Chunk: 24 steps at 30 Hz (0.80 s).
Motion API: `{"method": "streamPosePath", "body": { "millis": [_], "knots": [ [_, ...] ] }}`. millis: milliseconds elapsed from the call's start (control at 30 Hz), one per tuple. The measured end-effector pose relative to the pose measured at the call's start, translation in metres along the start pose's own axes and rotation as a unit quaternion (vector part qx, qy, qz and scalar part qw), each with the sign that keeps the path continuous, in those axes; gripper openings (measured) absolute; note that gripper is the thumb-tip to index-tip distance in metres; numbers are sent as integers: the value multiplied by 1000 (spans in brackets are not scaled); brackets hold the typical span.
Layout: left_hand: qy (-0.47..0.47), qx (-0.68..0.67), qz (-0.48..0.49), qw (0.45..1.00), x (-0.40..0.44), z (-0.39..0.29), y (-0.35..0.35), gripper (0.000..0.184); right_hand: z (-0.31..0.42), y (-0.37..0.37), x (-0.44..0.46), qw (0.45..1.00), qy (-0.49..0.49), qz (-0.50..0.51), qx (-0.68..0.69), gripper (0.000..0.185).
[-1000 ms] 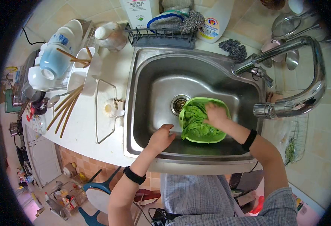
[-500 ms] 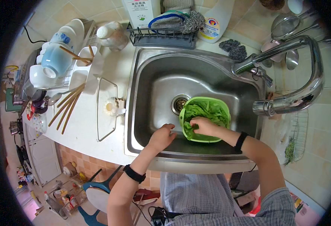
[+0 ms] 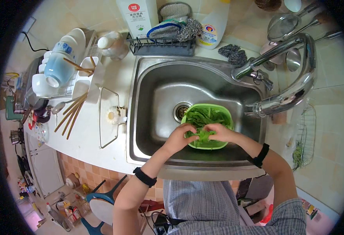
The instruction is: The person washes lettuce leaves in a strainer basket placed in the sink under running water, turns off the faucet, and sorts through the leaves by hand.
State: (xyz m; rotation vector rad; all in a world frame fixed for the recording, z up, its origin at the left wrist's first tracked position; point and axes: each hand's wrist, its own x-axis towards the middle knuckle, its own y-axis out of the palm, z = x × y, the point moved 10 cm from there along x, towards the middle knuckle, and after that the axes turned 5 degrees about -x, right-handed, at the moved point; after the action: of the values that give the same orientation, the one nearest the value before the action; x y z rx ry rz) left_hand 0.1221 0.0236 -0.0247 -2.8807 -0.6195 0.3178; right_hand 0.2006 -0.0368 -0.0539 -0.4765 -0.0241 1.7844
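Observation:
A light green basket (image 3: pixel 227 135) full of leafy greens (image 3: pixel 209 114) sits in the steel sink, just right of the drain. Above its near-left part, my left hand (image 3: pixel 180 138) and my right hand (image 3: pixel 219 133) face each other with a bright green leaf (image 3: pixel 204 137) between them. The fingers of both hands are pinched on this leaf. Part of the basket's near-left rim is hidden behind my left hand.
Around the sink (image 3: pixel 133 150) are a curved chrome faucet (image 3: pixel 293 98) at right, a black sponge rack (image 3: pixel 160 47) at the back, and a dish rack with bowls (image 3: pixel 58 70) and chopsticks (image 3: pixel 72 115) at left.
My left hand has moved right, from beside the basket to over its edge, and now pinches a leaf. My right hand has lifted that leaf from the pile. The view has shifted slightly.

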Motion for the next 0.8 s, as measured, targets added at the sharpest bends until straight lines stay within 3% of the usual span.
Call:
{"method": "streamPosePath", "body": {
  "millis": [33, 100, 233, 300, 367, 500, 567, 800],
  "knots": [
    [0, 3, 0, 1000, 0, 3, -1, 28, -8, -1, -3, 997, 50, 3, 55, 28],
    [-169, -174, 51, 969, -6, 35, 13, 21, -19, -5, -8, 989, 95, 4, 110, 25],
    [-186, -238, 25, 953, -7, 29, 10, 19, -32, -15, -16, 975, 165, -7, 148, 26],
    [-248, -300, 32, 921, -12, 34, 15, 20, -31, -18, -16, 970, 176, -22, 166, 27],
    [-249, -309, 33, 918, -11, 32, 16, 21, -28, -10, -13, 906, 179, -38, 382, 28],
    [-261, -306, 43, 914, -8, 27, 18, 26, 8, -15, -16, 918, 147, 13, 367, 24],
    [-261, -304, 48, 915, -6, 26, 18, 27, 16, -25, -17, 969, 153, -5, 192, 23],
    [-262, -321, 27, 909, -5, 30, 16, 29, 0, -29, -16, 958, 163, -56, 228, 22]
  ]
}}
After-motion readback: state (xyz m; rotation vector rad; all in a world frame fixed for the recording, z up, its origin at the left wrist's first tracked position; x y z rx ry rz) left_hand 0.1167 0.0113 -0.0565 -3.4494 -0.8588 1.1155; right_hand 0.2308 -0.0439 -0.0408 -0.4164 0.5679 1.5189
